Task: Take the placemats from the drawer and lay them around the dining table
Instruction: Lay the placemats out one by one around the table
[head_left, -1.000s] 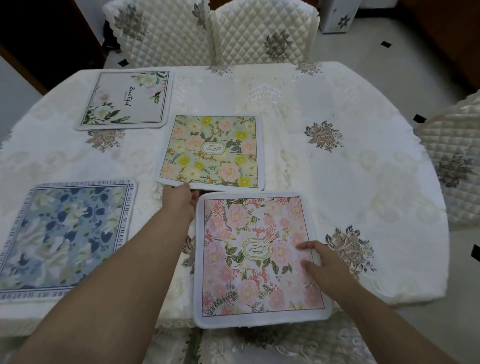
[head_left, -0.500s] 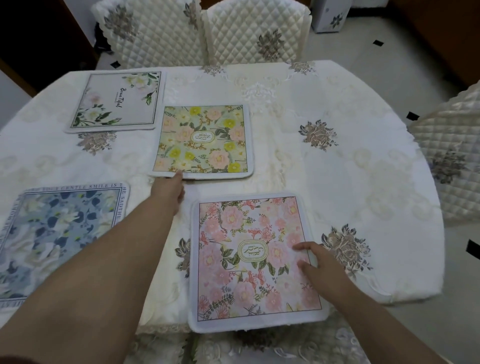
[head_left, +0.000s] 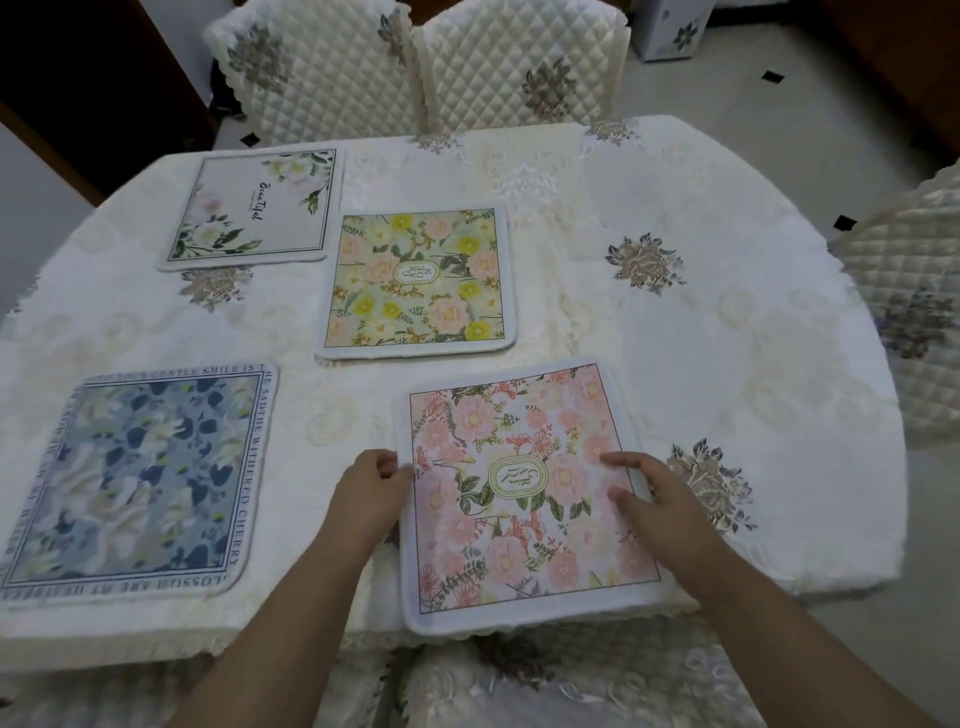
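Note:
Several floral placemats lie on the dining table (head_left: 727, 364). The pink placemat (head_left: 519, 488) is nearest me, its front edge overhanging the table. My left hand (head_left: 371, 486) pinches its left edge with curled fingers. Flat on its right side rests my right hand (head_left: 657, 501), fingers spread. A yellow-green placemat (head_left: 418, 283) sits in the middle, a white one (head_left: 257, 208) at the far left, and a blue one (head_left: 130, 480) at the near left.
The table wears a cream embroidered cloth. Two quilted chairs (head_left: 415, 67) stand at the far side, another quilted chair (head_left: 904, 322) at the right, and a cushioned seat (head_left: 519, 686) just below the near edge.
My left hand left the yellow-green placemat and came back to take the pink placemat's left edge. The pink placemat has turned slightly. My right hand stays on it.

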